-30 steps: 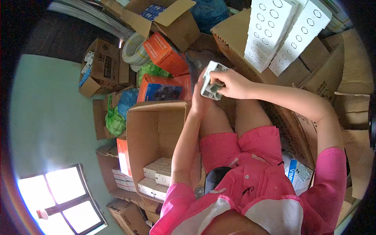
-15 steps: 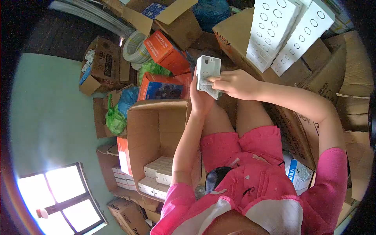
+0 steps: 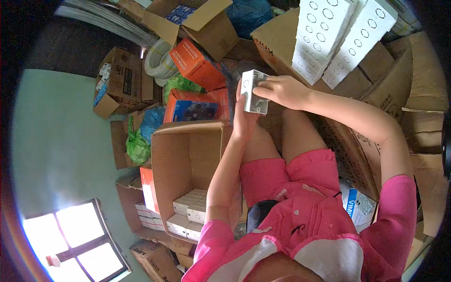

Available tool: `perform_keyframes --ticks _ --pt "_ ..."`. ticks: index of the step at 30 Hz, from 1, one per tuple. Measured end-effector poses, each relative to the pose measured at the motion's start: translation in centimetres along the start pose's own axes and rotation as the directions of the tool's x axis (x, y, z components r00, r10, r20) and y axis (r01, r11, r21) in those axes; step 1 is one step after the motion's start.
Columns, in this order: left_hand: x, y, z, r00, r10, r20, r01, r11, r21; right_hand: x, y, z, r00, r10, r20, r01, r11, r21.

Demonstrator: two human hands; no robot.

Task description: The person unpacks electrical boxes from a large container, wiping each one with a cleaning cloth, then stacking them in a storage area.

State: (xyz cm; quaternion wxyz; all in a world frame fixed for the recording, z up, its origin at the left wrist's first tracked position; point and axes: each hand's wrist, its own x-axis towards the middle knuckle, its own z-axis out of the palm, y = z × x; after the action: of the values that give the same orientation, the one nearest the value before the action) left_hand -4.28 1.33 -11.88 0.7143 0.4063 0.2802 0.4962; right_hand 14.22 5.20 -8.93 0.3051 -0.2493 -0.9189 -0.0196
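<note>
My left hand (image 3: 244,120) grips a white plastic electrical back box (image 3: 247,91) from below and along its side, above my knees. The box is tilted, with one side wall toward me and its open face turned to the right. My right hand (image 3: 284,91) reaches into that open face, fingers bent and pressed inside. A bit of grey cloth (image 3: 260,81) shows by those fingers; most of it is hidden in the box.
A cardboard box (image 3: 188,141) at left holds several white back boxes (image 3: 190,207). Long stacks of white boxes (image 3: 322,37) stand on cartons at upper right. Orange boxes (image 3: 195,63), a green bag (image 3: 138,146) and a coil of pale tubing (image 3: 159,61) lie at upper left.
The back box has been turned so its side wall faces me and its open face points right. My right fingers have moved up from the lower end, deeper inside; less cloth shows.
</note>
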Motion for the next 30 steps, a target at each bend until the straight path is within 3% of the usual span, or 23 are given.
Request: perform_keyframes --ticks 3,4,6,8,9,12,14,17,19,21,22,24,27,30 --pt "0.2 0.0 -0.4 0.999 -0.022 -0.038 0.018 0.995 -0.101 0.0 -0.3 0.6 0.988 -0.048 0.144 0.020 0.981 0.191" --pt "0.3 -0.3 -0.7 0.997 -0.036 -0.063 0.029 0.994 -0.108 0.0 -0.8 0.8 0.986 -0.153 0.063 0.143 0.979 0.148" --pt "0.4 -0.8 -1.3 0.992 -0.070 -0.110 0.056 0.991 -0.123 0.1 -0.8 0.3 0.986 -0.151 0.072 0.142 0.983 0.114" --pt "0.4 -0.8 -0.9 0.991 -0.054 -0.125 0.040 0.993 -0.114 0.2 0.2 -0.1 0.985 -0.045 0.169 0.039 0.998 0.041" --pt "0.3 -0.7 -0.6 0.990 -0.045 -0.134 0.030 0.993 -0.112 0.4 0.5 -0.7 0.995 -0.025 0.098 0.026 1.000 -0.011" --pt "0.3 -0.6 -0.4 0.990 -0.060 -0.124 0.049 0.994 -0.093 0.9 0.2 -1.5 0.994 -0.108 -0.001 0.107 0.986 -0.131" --pt "0.1 -0.2 0.2 0.992 -0.036 -0.117 0.031 0.999 -0.040 0.2 -0.3 -0.4 0.988 -0.138 0.070 0.145 0.982 -0.118" --pt "0.2 -0.5 -1.1 0.998 -0.052 -0.046 0.051 0.999 -0.018 -0.7 -1.3 1.4 0.991 -0.022 0.135 -0.001 0.986 0.169" --pt "0.5 -0.8 -1.6 0.999 -0.024 -0.022 0.024 0.999 -0.031 -0.1 -1.8 0.9 0.959 0.172 0.224 -0.247 0.894 0.373" --pt "0.2 -0.2 -0.9 0.997 -0.037 -0.063 0.034 0.998 -0.046 0.5 -1.9 -0.1 0.848 0.385 0.363 -0.525 0.701 0.483" --pt "0.1 -0.2 -0.7 0.998 -0.015 -0.066 0.013 1.000 -0.021 0.3 -1.8 0.8 0.852 0.481 0.208 -0.495 0.608 0.621" --pt "0.3 -0.4 -0.4 0.997 0.034 -0.068 -0.032 0.999 0.026 0.3 -1.8 1.7 0.824 0.552 0.131 -0.473 0.541 0.696" --pt "-0.1 -0.5 -0.2 0.997 0.005 -0.071 -0.002 0.999 0.053 -0.1 -1.7 2.2 0.733 0.675 0.083 -0.552 0.518 0.654" --pt "-0.3 -0.3 -0.4 0.998 -0.047 -0.032 0.050 0.993 0.102 -0.3 -2.4 2.4 0.563 0.764 0.316 -0.618 0.134 0.775"
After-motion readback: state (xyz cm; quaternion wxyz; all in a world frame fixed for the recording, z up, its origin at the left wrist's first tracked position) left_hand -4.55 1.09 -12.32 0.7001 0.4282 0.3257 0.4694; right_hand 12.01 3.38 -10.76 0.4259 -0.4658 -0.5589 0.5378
